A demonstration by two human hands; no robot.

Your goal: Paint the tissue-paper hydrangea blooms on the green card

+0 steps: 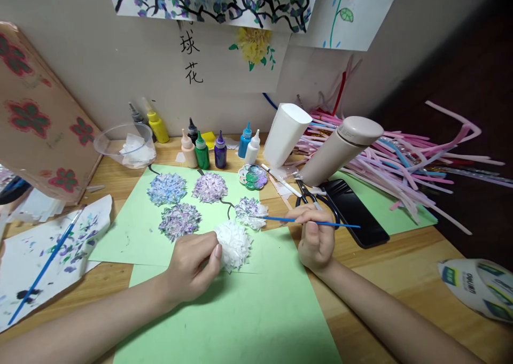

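My left hand [194, 265] pinches the edge of a white crumpled tissue flower [234, 244] lying on a light green sheet [248, 310]. In my right hand [316, 235] is a thin blue paintbrush [320, 223], held level, its tip resting on a small flower tinted blue and purple [250, 213]. Three more painted tissue flowers [180, 201] lie on a second green sheet [120, 235] behind. A small round paint palette [253, 177] sits just beyond them.
Several paint bottles [202, 147] line the wall, beside a clear bowl [125, 146]. A white cup [285, 134], a beige flask [340, 150], scissors [306, 193] and a black phone [355, 211] lie right of centre. Pink pipe cleaners [401, 155] fill the right. Another blue brush [46, 265] rests on stained paper at left.
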